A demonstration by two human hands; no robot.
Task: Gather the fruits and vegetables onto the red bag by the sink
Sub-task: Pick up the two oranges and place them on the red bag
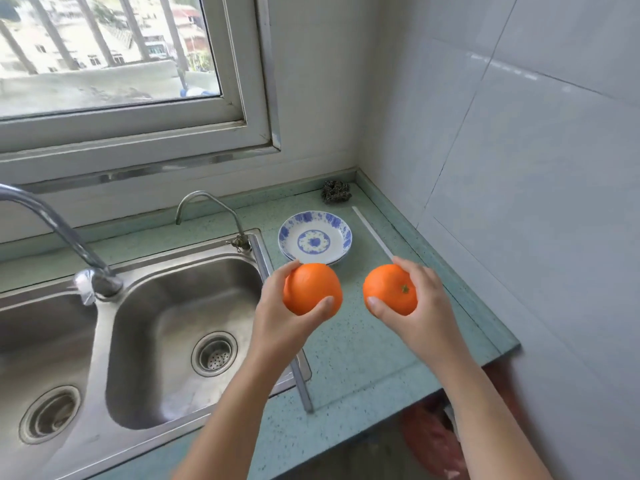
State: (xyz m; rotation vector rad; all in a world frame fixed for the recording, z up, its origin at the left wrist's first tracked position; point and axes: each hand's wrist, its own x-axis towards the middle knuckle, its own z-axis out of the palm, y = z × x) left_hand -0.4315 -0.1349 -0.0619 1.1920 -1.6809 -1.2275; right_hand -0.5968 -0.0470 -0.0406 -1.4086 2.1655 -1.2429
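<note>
**Both hands loaded, one orange each, above the desk right of the sink.**

Nearest to me, at the lower right of the frame below the desk (pixel 363 362) edge, I see a blurred reddish shape (pixel 427 441). I judge it to be the red bag but cannot confirm this. It lies down and to the right of both hands, nearer the right hand. The left hand (pixel 277 317) has its fingers and thumb curled round the left orange (pixel 311 289). The right hand (pixel 427 306) grips the right orange (pixel 389 289), stem scar towards the camera. The oranges are side by side and apart; both are round, so no long axis applies. The sink (pixel 173 323) lies left of the hands. Beyond them stands a blue-patterned plate (pixel 315 239), then a steel scourer (pixel 335 191) in the corner. No brand, label or writing is readable.
</note>
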